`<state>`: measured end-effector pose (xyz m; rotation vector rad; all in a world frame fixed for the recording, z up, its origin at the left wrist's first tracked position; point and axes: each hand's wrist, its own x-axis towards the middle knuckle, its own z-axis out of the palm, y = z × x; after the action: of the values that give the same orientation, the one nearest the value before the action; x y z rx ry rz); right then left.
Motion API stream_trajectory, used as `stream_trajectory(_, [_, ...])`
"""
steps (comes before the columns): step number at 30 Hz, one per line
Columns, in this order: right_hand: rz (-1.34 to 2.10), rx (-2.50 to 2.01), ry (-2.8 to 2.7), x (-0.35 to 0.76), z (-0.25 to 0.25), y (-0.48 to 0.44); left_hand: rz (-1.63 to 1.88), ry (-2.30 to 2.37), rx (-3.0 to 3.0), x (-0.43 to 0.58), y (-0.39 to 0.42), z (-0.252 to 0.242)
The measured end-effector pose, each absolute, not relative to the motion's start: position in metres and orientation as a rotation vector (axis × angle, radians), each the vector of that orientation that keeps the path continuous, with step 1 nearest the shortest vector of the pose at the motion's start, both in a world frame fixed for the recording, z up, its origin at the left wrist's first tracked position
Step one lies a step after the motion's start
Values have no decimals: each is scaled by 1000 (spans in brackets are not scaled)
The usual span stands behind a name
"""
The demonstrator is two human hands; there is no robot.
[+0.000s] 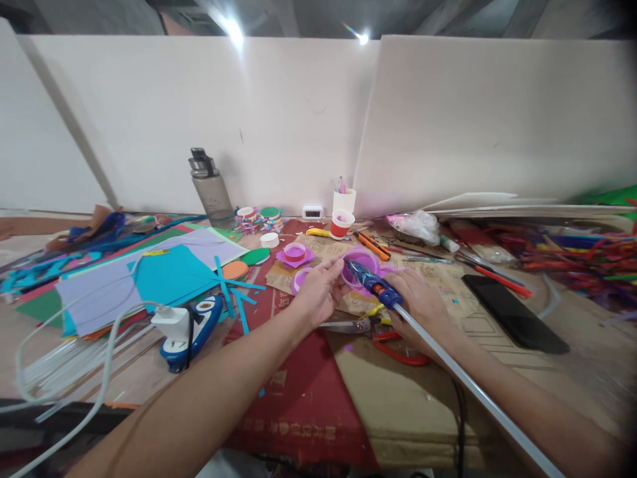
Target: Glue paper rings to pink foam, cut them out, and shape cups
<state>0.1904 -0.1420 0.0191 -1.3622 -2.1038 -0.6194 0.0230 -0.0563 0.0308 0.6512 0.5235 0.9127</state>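
My left hand point(321, 292) pinches the left edge of a purple paper ring point(359, 253). In my right hand point(418, 302) is a dark blue glue gun point(373, 282), its tip pointing left at the ring near my left fingertips. A long clear glue stick point(478, 385) runs out of its rear over my right forearm. Under my hands lie scissors with red handles point(403, 355). Smaller purple rings point(294, 252) rest on purple paper just left of the held ring.
A blue power strip point(199, 332) with a white cable and coloured paper sheets point(172, 275) lie on the left. A bottle point(212, 189) and a red-white cup point(342, 225) stand at the back. On the right are a black phone point(515, 312) and colourful strips point(572, 259).
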Motion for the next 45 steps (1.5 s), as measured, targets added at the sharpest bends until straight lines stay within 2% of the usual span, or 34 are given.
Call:
stream_trajectory(17, [-649, -1465, -1989, 194, 17, -141, 938, 450, 648, 20, -56, 31])
stream_trajectory(28, [-545, -1387, -2167, 190, 19, -144, 949, 568, 633, 23, -59, 35])
stream_trajectory(45, [-597, -1444, -2007, 193, 15, -142, 1001, 466, 622, 23, -57, 28])
